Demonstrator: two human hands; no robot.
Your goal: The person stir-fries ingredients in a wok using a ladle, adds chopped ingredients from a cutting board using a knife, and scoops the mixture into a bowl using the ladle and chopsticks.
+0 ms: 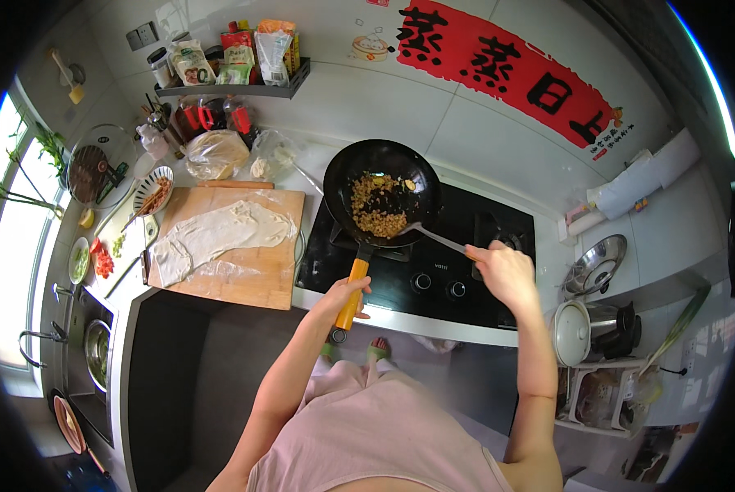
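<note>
My left hand (341,299) grips the yellow handle of a black wok (426,190), which sits over the left burner of the gas hob (367,280). Inside the wok lies browned minced filling (376,221) with a few pale slices near its far right side. In my right hand (504,270) is a metal spatula (441,238), held by its handle. The spatula's blade rests in the wok at the lower right edge of the mince, partly hidden by the food.
Left of the hob, a wooden board (269,280) holds a long floured dough sheet (220,237). Behind it lies a rolling pin (235,184). A striped bowl (152,190) with chopsticks, a knife (145,267) and chopped red vegetable (103,264) are farther left. A pot (571,335) stands at right.
</note>
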